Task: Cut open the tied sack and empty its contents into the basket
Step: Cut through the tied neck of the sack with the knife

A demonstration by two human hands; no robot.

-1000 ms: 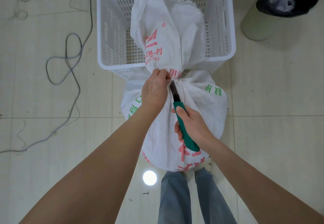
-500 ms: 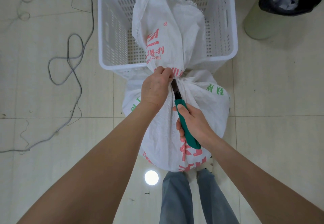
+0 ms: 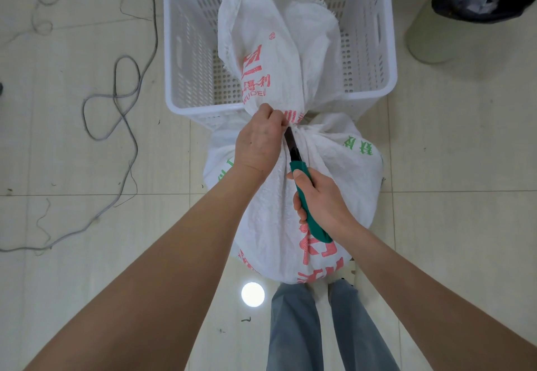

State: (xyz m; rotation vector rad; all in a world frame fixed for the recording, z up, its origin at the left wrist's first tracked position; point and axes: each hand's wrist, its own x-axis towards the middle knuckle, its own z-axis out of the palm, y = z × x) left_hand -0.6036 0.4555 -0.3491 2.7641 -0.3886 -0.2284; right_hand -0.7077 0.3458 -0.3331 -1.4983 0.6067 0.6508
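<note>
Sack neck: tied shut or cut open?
Tied shut: the sack is cinched at its neck, where the knife blade sits beside the left hand.

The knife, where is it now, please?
Head view, centre: the right hand grips the knife, blade at the tied neck of the sack beside the left hand, near the basket.

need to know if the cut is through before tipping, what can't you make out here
Head view only:
- Tie round the neck of the sack: covered by the left hand and bunched fabric.
- Blade tip of the knife: hidden between that hand and the neck, so cut progress cannot be told.
- Sack contents: hidden by opaque fabric.
- The bin: cut off by the top right edge.
</note>
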